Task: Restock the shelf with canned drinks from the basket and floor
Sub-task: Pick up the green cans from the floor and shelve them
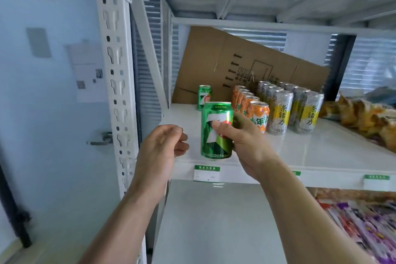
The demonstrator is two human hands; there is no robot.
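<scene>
A green can (216, 130) is held upright in the right hand (242, 143) over the shelf (321, 152) front edge; its row-mate (204, 97) stands straight behind. The left hand (159, 148) is loosely curled, empty.

A flattened cardboard box (235, 64) leans tilted at the back. Snack bags (364, 118) lie at the right. Purple packets (364, 227) fill the lower level. Papers (85, 70) hang on the wall, above a door handle (100, 140).

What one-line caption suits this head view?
Right hand lifts a green can toward the shelf, where another green can stands; left hand holds nothing.
</scene>
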